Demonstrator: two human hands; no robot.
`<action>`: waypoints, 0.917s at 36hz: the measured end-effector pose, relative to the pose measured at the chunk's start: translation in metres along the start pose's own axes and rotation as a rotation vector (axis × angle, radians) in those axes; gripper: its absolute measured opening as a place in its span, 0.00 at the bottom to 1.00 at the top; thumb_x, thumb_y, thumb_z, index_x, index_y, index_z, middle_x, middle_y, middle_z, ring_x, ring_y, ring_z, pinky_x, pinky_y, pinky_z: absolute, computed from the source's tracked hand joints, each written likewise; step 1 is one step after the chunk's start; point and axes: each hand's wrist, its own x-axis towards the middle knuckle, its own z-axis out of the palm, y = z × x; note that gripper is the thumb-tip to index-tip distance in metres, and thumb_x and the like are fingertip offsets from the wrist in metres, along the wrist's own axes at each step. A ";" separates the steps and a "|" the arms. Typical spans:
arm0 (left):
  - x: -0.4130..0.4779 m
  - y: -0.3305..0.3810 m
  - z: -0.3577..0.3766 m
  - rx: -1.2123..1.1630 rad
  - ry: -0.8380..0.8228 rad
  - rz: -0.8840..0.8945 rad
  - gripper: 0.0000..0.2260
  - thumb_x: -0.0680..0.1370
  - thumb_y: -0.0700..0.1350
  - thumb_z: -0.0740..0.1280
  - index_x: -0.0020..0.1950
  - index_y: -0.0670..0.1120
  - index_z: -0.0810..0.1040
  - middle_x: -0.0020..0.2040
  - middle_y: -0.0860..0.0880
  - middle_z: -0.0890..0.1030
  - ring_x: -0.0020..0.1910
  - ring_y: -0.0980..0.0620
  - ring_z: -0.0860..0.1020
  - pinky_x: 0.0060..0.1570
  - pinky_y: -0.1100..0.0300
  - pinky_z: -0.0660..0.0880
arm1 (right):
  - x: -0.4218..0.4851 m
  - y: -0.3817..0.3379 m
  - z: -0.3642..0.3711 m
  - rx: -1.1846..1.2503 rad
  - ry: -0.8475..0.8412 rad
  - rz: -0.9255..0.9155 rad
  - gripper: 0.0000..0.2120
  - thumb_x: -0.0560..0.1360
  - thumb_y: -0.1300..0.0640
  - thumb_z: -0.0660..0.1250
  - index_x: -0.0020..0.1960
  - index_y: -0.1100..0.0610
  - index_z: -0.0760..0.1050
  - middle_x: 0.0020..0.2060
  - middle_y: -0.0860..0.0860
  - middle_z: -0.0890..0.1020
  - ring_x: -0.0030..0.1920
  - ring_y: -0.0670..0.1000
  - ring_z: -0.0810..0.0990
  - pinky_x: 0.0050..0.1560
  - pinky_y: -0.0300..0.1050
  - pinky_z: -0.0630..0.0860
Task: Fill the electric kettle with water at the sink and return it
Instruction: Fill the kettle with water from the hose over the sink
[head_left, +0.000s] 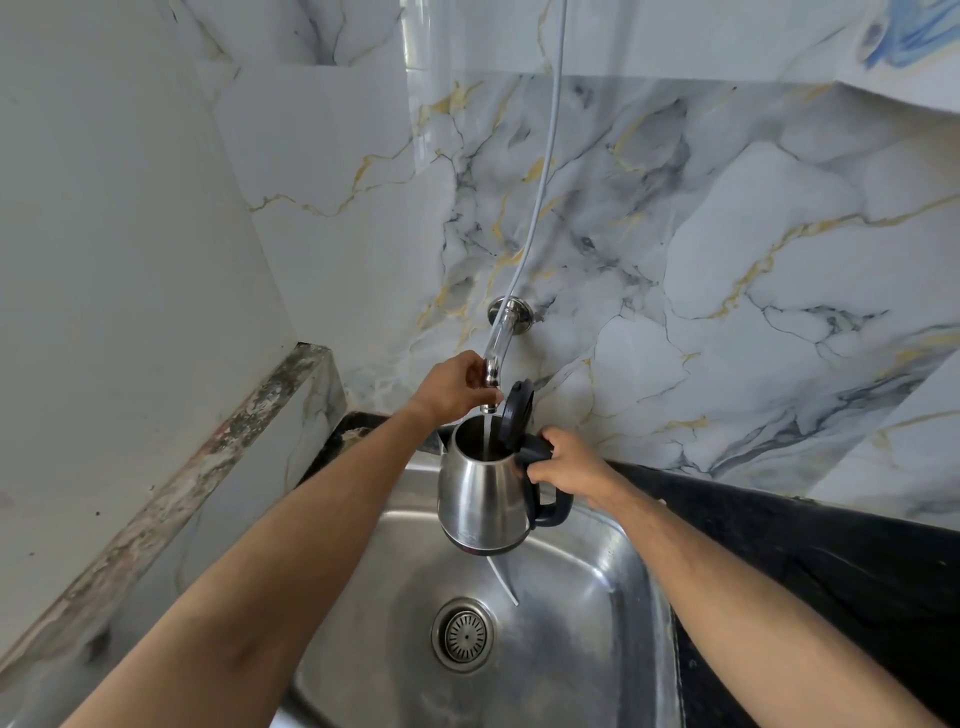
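A steel electric kettle (480, 499) with a black handle hangs in the air over the steel sink (597, 587). Its black lid (517, 410) stands flipped open. My right hand (566, 462) is shut on the kettle's handle. A chrome tap (496, 358) juts from the marble wall, and a thin stream of water falls from it into the kettle's mouth. My left hand (457, 387) is closed around the tap's end, just above the kettle.
The sink's drain strainer (464, 635) lies below the kettle. A black counter (810, 561) runs along the right. A marble ledge (171, 499) borders the left. A thin white hose (545, 171) hangs down the wall to the tap.
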 end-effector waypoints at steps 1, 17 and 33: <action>0.001 0.001 0.001 0.032 0.017 0.005 0.16 0.71 0.49 0.79 0.51 0.44 0.77 0.40 0.52 0.79 0.37 0.54 0.75 0.39 0.61 0.71 | 0.000 -0.001 0.000 0.002 0.001 0.000 0.12 0.66 0.67 0.72 0.47 0.56 0.75 0.40 0.54 0.81 0.41 0.50 0.81 0.37 0.44 0.74; -0.003 0.003 0.003 -0.040 0.055 -0.090 0.18 0.72 0.58 0.76 0.51 0.45 0.80 0.45 0.48 0.82 0.45 0.49 0.79 0.42 0.60 0.72 | -0.004 -0.002 -0.003 0.012 0.005 0.004 0.12 0.66 0.66 0.72 0.45 0.54 0.74 0.37 0.51 0.81 0.37 0.46 0.79 0.32 0.37 0.72; -0.050 0.037 0.006 -0.070 -0.123 -0.235 0.59 0.64 0.70 0.74 0.83 0.47 0.47 0.79 0.40 0.62 0.76 0.39 0.65 0.74 0.43 0.64 | -0.041 0.022 -0.005 0.013 0.033 0.013 0.15 0.62 0.64 0.71 0.48 0.57 0.77 0.43 0.57 0.84 0.45 0.56 0.83 0.44 0.52 0.79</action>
